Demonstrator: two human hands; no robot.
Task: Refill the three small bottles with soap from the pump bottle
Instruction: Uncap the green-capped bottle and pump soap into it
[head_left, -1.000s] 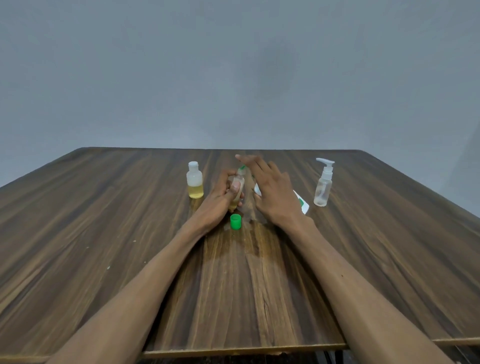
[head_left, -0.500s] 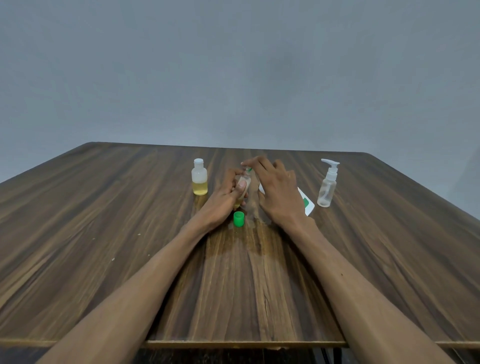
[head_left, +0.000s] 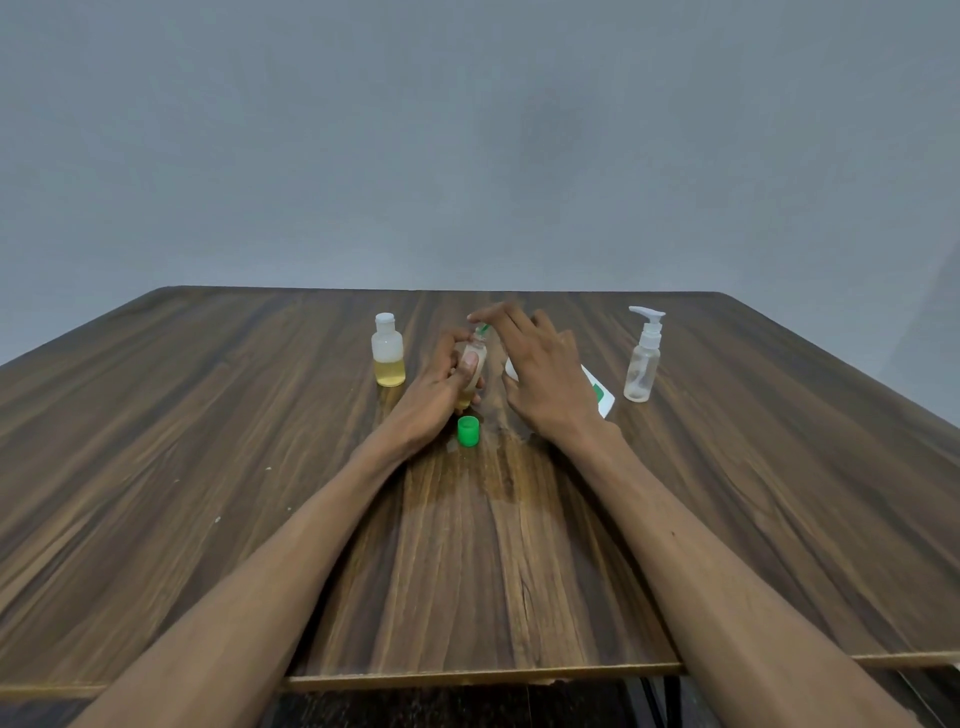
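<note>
A brown wooden table (head_left: 727, 493) stands before a grey wall (head_left: 467, 130).

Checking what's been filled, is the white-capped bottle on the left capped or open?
Capped: the white-capped bottle stands upright with its cap on, yellow liquid low inside.
</note>
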